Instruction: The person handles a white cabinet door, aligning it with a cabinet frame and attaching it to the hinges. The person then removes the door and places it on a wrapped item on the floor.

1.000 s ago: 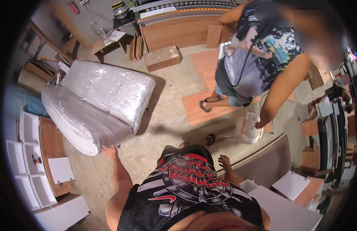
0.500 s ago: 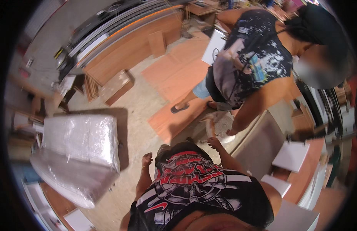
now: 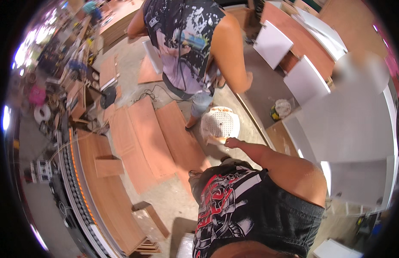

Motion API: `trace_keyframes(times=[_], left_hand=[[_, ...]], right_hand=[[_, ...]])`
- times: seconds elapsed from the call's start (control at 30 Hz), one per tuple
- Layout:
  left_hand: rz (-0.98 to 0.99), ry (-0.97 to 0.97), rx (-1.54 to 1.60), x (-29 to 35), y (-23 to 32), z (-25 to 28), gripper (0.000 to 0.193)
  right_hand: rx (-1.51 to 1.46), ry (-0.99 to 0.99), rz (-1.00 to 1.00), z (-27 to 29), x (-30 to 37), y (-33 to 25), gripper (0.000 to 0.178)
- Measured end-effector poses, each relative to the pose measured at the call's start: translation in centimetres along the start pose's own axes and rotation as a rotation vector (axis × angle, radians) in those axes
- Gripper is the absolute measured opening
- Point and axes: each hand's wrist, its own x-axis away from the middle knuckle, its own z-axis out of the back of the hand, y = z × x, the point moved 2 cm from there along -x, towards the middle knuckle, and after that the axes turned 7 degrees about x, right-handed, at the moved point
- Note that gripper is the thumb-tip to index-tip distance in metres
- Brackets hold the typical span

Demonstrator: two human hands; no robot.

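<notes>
My right hand reaches out to the near edge of a round white plastic stool with a perforated seat. Its fingers are closed around one end of a pale tan strip lying at the stool's rim; what the strip is made of is too blurred to tell. Nothing of my left hand shows; my body in a black printed shirt fills the lower middle. Just beyond the stool stands a co-worker in a patterned dark sleeveless top, bent forward, one arm hanging near the stool.
Reddish-brown wood panels lie on the concrete floor left of the stool. A long wooden workpiece runs beside a roller track at lower left. White panels and a paint bucket stand right. A person is at far right.
The view has swung round, bringing the white panels closer to centre. My right hand has stretched to the stool and closed on the tan strip. My left hand has left view.
</notes>
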Motion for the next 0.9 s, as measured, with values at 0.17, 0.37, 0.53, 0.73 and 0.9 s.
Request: trace_keyframes(times=[0.17, 0.37, 0.53, 0.73, 0.9], left_hand=[[0.022, 0.009, -0.172, -2.8, 12.9, 6.1, 0.052], [-0.020, 0.116, -0.274, -8.8, 29.9, 11.7, 0.050], [-0.069, 0.100, -0.339, -13.4, 41.1, 9.4, 0.049], [-0.111, -0.209, -0.470, -15.7, 42.0, -4.5, 0.044], [-0.190, -0.526, -0.721, -17.6, 42.1, -11.3, 0.036]], right_hand=[[-0.077, 0.010, -0.145, -1.2, 3.1, -3.7, 0.052], [-0.303, 0.054, -0.254, 0.1, 5.6, -9.6, 0.049], [-0.405, 0.122, -0.279, 1.9, 5.7, -13.9, 0.050], [-0.398, 0.067, -0.464, 0.6, 2.8, -11.9, 0.052], [-0.295, -0.041, -0.421, 2.9, -4.4, -11.9, 0.051]])
